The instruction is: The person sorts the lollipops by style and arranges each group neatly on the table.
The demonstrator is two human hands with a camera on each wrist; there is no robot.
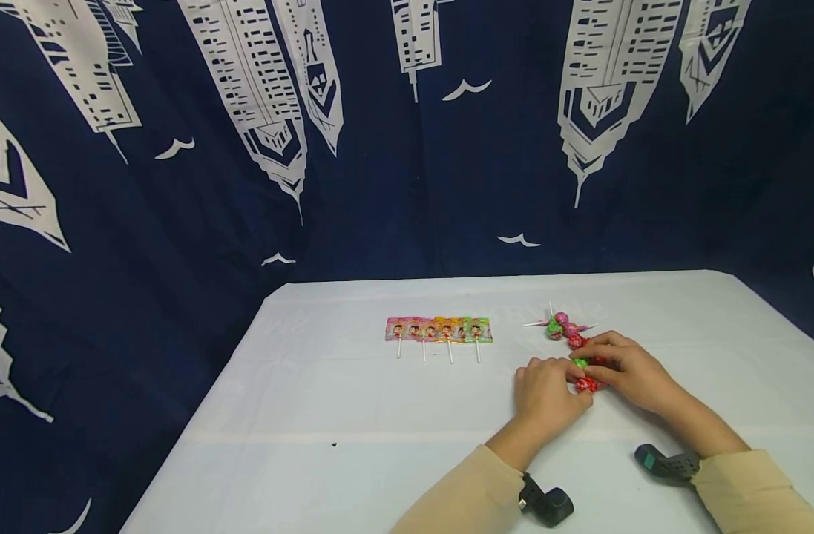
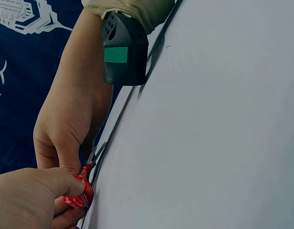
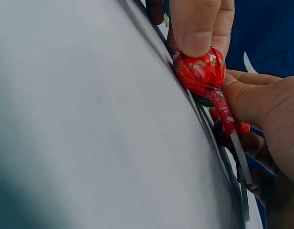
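A dark blue cloth (image 1: 373, 222) with white buildings and birds on it hangs at the left and runs along the back. The left edge of the white bench (image 1: 280, 386) slants up beside it. A tiny dark speck (image 1: 334, 445) sits on the white top. Farther back is a row of flat lollipops (image 1: 430, 329), pink, then orange, then green, with sticks toward the person. A good gap lies between this row and the hands, and more white bench runs behind it to the back edge. Next, the left hand (image 1: 547, 389) has its fingers pinching a red lollipop (image 1: 587, 385). Just behind that, the fingers of the right hand (image 1: 637, 374) pinch a green lollipop (image 1: 581, 363). More round lollipops (image 1: 559, 323) lie bunched behind the hands. At the far right, white bench stretches to its slanting edge, well apart from the right hand.
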